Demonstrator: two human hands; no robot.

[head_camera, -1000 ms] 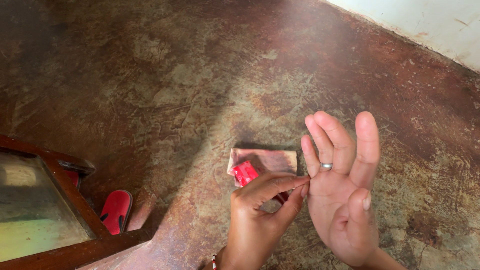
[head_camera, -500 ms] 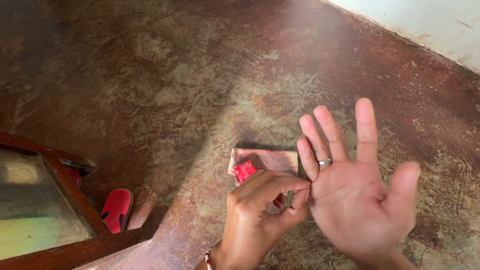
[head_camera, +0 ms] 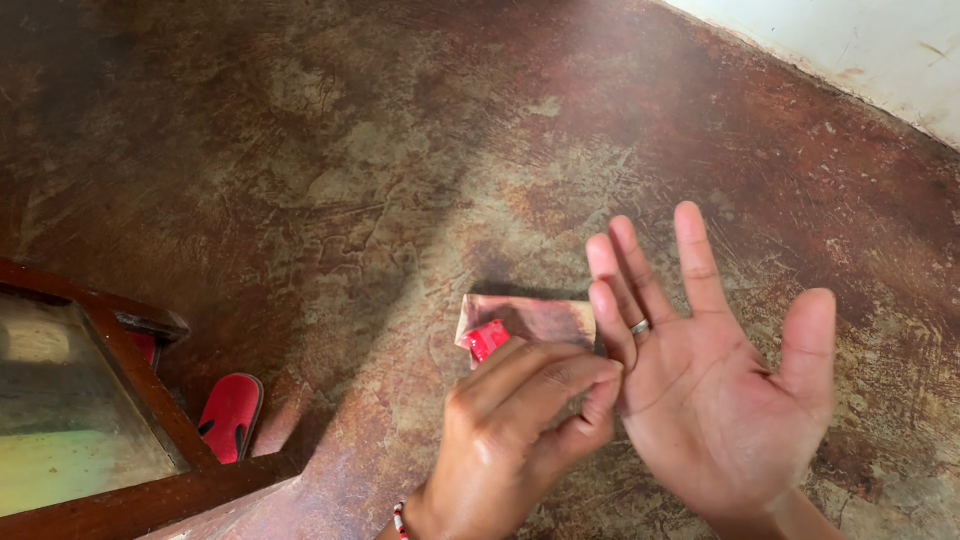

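Hands fill the lower right of the head view, held low over a mottled brown floor [head_camera: 330,180]. The right hand [head_camera: 720,400] is spread wide, palm up, fingers fanned and gripping nothing, with a silver ring [head_camera: 640,327] on one finger. The left hand [head_camera: 520,430] has its fingertips pinched together against the base of the right hand's little finger; whether anything sits in that pinch I cannot tell. Just beyond the left knuckles, on the floor, lies a small flat square of brownish paper or card [head_camera: 535,318] with a little red piece [head_camera: 487,339] at its near left corner. It looks light, thin and easily creased, so I judge it best lifted by an edge or corner with a gentle pinch. At lower left stands a dark wooden frame [head_camera: 140,440], with a red sandal [head_camera: 230,415] just beside it.
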